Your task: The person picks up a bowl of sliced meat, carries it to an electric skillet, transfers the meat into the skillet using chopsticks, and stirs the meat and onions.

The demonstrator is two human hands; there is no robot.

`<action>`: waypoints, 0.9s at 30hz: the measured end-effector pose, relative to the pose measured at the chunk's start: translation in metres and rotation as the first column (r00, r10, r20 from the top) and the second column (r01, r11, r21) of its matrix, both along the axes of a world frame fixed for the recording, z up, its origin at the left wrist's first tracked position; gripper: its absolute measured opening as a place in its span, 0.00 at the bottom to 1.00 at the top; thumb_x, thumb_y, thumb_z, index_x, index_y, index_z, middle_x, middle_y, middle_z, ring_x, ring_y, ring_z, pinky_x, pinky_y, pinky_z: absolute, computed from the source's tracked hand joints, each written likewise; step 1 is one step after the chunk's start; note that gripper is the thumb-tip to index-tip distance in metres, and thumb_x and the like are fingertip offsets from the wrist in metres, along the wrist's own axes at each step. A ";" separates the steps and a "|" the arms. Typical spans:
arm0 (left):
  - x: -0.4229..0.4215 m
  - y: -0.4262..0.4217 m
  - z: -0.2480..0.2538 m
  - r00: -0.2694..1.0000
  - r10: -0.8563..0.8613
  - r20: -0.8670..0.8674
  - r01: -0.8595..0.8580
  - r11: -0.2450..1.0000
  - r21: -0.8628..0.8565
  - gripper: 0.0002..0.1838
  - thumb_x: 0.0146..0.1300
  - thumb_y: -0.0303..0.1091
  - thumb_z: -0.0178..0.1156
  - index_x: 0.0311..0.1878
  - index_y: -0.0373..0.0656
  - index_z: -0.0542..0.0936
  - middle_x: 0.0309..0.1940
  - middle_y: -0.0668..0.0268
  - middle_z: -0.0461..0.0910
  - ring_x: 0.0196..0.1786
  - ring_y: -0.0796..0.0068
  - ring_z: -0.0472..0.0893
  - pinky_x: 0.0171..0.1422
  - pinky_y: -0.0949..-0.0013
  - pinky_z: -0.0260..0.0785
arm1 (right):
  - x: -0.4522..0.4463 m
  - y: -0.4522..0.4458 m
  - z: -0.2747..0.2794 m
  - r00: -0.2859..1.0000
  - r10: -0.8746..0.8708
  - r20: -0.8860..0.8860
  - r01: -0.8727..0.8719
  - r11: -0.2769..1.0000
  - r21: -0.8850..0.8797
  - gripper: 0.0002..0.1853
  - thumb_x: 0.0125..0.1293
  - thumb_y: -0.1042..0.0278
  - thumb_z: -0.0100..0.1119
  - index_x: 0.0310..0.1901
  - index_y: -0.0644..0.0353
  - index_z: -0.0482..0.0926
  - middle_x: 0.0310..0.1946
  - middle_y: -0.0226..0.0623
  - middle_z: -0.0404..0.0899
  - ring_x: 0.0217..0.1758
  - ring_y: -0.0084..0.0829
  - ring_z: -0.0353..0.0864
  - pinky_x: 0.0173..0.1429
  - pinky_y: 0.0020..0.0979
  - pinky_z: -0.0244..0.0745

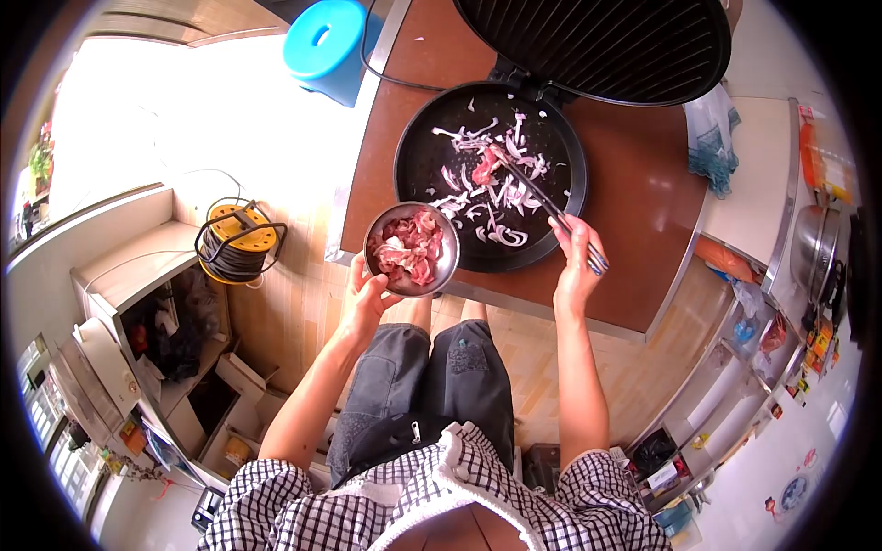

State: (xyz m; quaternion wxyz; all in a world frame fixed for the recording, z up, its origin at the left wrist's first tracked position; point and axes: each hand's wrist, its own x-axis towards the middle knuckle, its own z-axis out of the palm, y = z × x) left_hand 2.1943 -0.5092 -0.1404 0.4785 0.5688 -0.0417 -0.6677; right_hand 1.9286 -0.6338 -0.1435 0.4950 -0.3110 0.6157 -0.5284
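Note:
My left hand (367, 298) grips a small metal bowl (448, 266) by its near left side, at the front edge of the pan. Raw sliced meat (406, 246) fills much of the bowl. In my right hand (576, 268) is a pair of dark chopsticks (548, 204), slanting over the pan. Their tips are at a piece of meat (485, 169) among the sliced onions (505, 236). These purple-white strips lie scattered across the round black electric pan (562, 147). Its ridged lid (597, 41) stands open behind.
The pan sits on a brown table (625, 248) with a metal edge. To the left are a blue stool (323, 46) and a yellow cable reel (241, 230). A plastic bag (712, 151) hangs near the table's right side, and shelves (717, 390) stand beyond.

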 end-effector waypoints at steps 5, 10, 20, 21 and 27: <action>-0.004 -0.007 0.001 0.998 0.050 -0.047 -0.051 0.998 -0.023 0.26 0.60 0.31 0.52 0.61 0.53 0.58 0.56 0.62 0.69 0.55 0.68 0.74 0.54 0.62 0.73 | -0.027 0.003 0.021 0.956 -0.212 0.202 0.195 0.976 0.100 0.17 0.67 0.60 0.52 0.41 0.71 0.74 0.37 0.46 0.79 0.38 0.40 0.83 0.46 0.27 0.79; -0.013 -0.022 0.002 0.997 0.014 -0.080 -0.019 0.998 -0.060 0.25 0.60 0.32 0.53 0.60 0.53 0.59 0.56 0.62 0.69 0.55 0.67 0.74 0.55 0.59 0.72 | -0.034 0.001 0.022 0.990 -0.112 0.085 0.102 0.988 0.120 0.18 0.68 0.59 0.49 0.42 0.70 0.74 0.39 0.46 0.78 0.40 0.39 0.82 0.48 0.27 0.77; -0.026 -0.050 0.022 0.993 -0.068 -0.091 0.049 0.979 -0.199 0.30 0.57 0.35 0.59 0.62 0.52 0.58 0.57 0.64 0.68 0.57 0.67 0.73 0.55 0.60 0.72 | -0.035 0.051 0.111 0.916 0.397 0.057 -0.398 0.917 0.008 0.17 0.67 0.63 0.49 0.42 0.73 0.76 0.42 0.52 0.77 0.40 0.41 0.82 0.43 0.32 0.80; -0.028 -0.052 0.026 0.994 -0.085 -0.075 0.069 0.978 -0.199 0.30 0.57 0.35 0.59 0.62 0.51 0.58 0.57 0.63 0.68 0.57 0.67 0.73 0.56 0.59 0.72 | -0.033 0.050 0.114 0.910 0.409 0.075 -0.411 0.912 0.013 0.17 0.67 0.63 0.49 0.42 0.73 0.76 0.42 0.52 0.78 0.40 0.41 0.81 0.43 0.32 0.80; -0.029 -0.059 0.032 0.981 -0.193 -0.025 0.184 0.962 -0.202 0.35 0.56 0.40 0.63 0.63 0.52 0.57 0.59 0.66 0.66 0.61 0.72 0.67 0.59 0.65 0.66 | -0.029 0.041 0.115 0.851 0.514 -0.110 -0.523 0.850 -0.067 0.16 0.66 0.64 0.51 0.38 0.73 0.77 0.41 0.53 0.78 0.41 0.39 0.81 0.45 0.32 0.79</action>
